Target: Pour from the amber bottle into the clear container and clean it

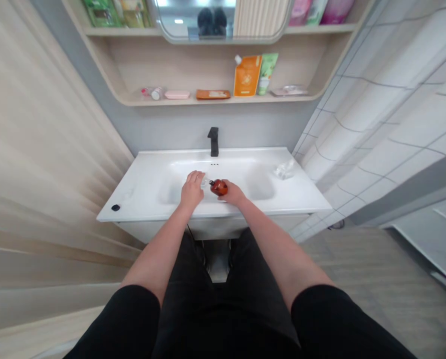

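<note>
Black sleeves and dark trousers fill the nearest part of the view, and from them two bare forearms reach forward over the front edge of the white sink (151, 199). The right hand (233, 193) is closed around a small amber-red bottle (219, 187), which lies tilted on its side above the middle of the sink's basin, its dark neck pointing left. The left hand (192, 188) sits just beside the bottle, its fingers curled on a small clear object (205, 181) that touches or nearly touches the bottle's neck; what that object is cannot be told. The two hands are close together, with only the bottle and the clear piece between them. On the sink's flat rim, well to the left of the hands, lies a small black object (115, 207). Towards the sink's right rear corner rests a crumpled clear wrapper or plastic piece (284, 170). Behind the basin, at the back of the sink, stands a black tap (213, 141). Above the tap, a pale wooden shelf (133, 70) carries an orange refill pouch (247, 75), a green tube (267, 73), a flat orange packet (213, 93) and a pink case (177, 94). Higher still hangs a rounded mirror (193, 20).
</note>
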Demonstrator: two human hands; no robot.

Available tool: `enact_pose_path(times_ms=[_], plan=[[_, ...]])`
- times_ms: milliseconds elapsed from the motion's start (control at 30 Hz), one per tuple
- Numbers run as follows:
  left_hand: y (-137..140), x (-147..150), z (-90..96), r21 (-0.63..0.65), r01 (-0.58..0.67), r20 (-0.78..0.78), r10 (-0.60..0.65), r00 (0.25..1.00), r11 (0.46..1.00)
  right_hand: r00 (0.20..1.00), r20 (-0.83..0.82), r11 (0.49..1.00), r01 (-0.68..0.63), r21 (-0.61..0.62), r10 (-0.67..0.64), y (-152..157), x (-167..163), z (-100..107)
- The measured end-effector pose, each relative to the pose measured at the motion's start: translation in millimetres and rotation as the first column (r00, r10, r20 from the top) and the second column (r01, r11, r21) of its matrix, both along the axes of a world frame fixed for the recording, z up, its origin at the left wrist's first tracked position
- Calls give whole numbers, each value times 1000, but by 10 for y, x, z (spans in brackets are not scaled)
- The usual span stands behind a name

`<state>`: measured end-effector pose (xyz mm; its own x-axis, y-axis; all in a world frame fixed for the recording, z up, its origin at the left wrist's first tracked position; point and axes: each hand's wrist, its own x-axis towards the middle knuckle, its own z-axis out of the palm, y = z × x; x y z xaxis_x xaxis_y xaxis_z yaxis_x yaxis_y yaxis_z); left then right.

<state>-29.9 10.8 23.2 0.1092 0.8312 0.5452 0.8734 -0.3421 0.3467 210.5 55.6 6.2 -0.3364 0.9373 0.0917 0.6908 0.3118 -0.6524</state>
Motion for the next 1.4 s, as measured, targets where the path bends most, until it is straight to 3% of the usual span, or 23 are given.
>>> enact_pose_path(times_ms=[1133,1400], plan=[[-15,44,90,-18,-14,-46,13,999,1000,999,-39,1000,-12,28,13,-21,28,-6],[11,37,218,4,-4,-111,5,994,1000,993,-119,997,1,80,9,-12,25,-30]])
